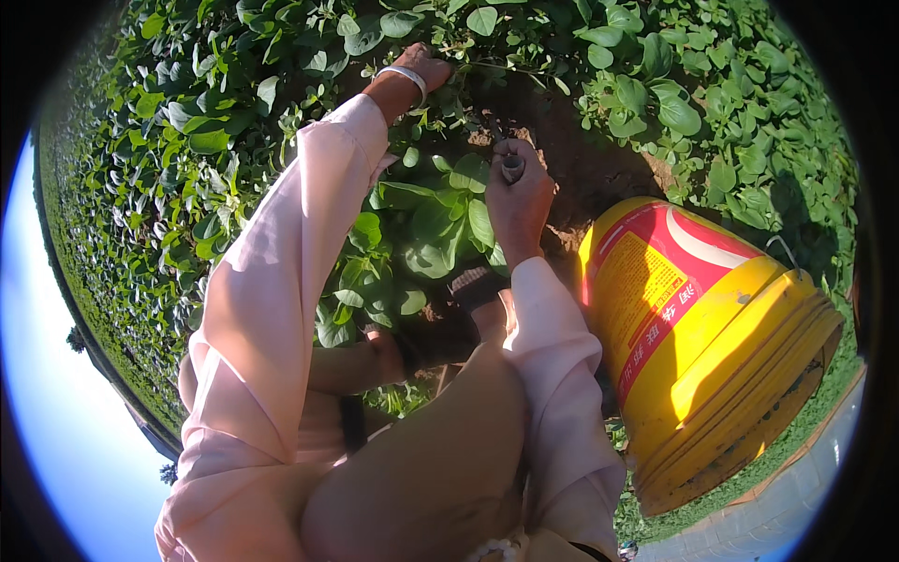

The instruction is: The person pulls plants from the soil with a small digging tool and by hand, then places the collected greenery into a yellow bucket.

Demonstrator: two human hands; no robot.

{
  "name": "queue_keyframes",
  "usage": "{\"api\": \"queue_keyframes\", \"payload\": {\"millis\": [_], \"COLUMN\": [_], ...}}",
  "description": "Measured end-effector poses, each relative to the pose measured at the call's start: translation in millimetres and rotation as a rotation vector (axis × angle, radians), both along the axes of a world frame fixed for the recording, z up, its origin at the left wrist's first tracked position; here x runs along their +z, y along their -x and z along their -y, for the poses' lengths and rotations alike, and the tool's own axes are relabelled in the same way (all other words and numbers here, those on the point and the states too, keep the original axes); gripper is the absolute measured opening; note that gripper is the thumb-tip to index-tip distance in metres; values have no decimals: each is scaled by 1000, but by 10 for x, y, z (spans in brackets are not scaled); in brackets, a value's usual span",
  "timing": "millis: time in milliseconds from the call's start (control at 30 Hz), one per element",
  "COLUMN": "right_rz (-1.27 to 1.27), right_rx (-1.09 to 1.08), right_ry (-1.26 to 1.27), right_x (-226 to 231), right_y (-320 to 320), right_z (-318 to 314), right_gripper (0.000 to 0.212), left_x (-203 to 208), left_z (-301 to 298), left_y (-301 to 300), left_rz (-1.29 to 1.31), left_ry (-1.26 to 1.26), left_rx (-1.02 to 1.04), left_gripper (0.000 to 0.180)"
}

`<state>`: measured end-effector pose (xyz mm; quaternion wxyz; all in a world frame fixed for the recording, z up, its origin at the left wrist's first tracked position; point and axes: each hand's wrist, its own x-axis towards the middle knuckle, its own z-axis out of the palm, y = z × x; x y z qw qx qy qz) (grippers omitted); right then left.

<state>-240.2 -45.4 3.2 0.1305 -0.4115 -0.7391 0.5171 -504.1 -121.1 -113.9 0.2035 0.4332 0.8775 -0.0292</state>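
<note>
Left of the bucket [693, 314], the right hand [521, 199] wraps a tool handle [512, 168]; farther left and ahead, greens [461, 43] meet the left hand [426, 69], whose grip I can't make out.

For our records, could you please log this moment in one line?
left hand: among plants, grip unclear | right hand: gripping handle | bucket: right of right hand

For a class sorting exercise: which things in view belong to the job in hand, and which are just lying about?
Likely in use:
- left hand, among plants
- right hand, gripping a handle

Apart:
- bucket, untouched; use unclear
- bracelet, merely worn
</note>
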Motion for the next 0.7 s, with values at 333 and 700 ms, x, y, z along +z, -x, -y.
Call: {"api": "queue_keyframes", "payload": {"millis": [333, 700], "right_rz": [-59, -64], "right_rx": [96, 48], "right_ry": [13, 171], "right_x": [211, 145], "right_y": [-437, 23], "right_z": [34, 0], "right_gripper": [19, 12], "left_x": [74, 685], "left_z": [321, 373], "left_y": [33, 124], "left_rz": [282, 874], "left_ry": [-58, -373], "left_rx": [323, 830], "left_gripper": [26, 24]}}
